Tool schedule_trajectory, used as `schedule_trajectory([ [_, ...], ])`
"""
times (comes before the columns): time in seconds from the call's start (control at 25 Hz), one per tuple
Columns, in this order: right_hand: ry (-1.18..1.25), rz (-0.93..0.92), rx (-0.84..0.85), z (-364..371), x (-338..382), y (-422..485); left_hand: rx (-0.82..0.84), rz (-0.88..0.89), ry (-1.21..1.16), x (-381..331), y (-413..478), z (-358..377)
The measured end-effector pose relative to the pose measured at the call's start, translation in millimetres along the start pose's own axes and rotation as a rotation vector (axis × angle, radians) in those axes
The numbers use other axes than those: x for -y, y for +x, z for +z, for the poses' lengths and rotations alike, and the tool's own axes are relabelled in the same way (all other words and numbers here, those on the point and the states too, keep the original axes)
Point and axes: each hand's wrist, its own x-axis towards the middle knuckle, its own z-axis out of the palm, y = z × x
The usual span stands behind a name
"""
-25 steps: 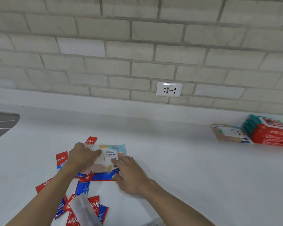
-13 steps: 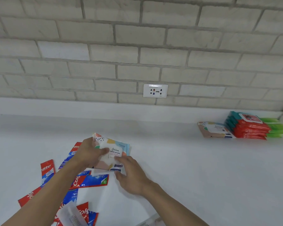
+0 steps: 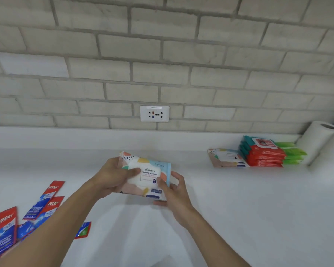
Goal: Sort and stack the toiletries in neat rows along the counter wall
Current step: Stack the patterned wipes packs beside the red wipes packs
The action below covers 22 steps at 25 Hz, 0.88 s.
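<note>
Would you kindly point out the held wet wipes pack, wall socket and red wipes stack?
wet wipes pack (image 3: 149, 172), head view, on its printed label.
wall socket (image 3: 154, 113), head view, middle of faceplate.
red wipes stack (image 3: 264, 156), head view, on a red front edge.

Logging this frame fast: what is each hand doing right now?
Left hand: closed on the wipes pack, thumb across its front.
Right hand: closed on the same pack, gripping its right end.

Both hands gripping pastel wet wipes pack (image 3: 145, 175) above white counter (image 3: 239, 209): left hand (image 3: 112, 176), right hand (image 3: 172, 189). Toothpaste boxes (image 3: 46, 201) lying near left; stacked wipes packs (image 3: 262, 153) sitting far right along wall.
</note>
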Motion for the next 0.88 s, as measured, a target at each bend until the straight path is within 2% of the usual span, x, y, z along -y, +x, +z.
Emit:
schedule_trajectory([
  [0.08,0.14,0.036,0.045,-20,12,1,0.073,-0.022,-0.051,-6,7,20],
  [0.2,0.175,0.01,0.083,-47,26,3,0.167,-0.039,-0.113,-14,16,51],
  [0.52,0.113,-0.017,-0.039,-133,48,24,0.258,-0.098,-0.093,-22,52,134],
  [0.68,0.076,-0.024,-0.119,-173,60,40,0.255,-0.121,-0.13,-22,74,172],
  [0.88,-0.091,-0.06,-0.209,-219,75,64,0.148,-0.09,-0.113,-21,99,220],
])
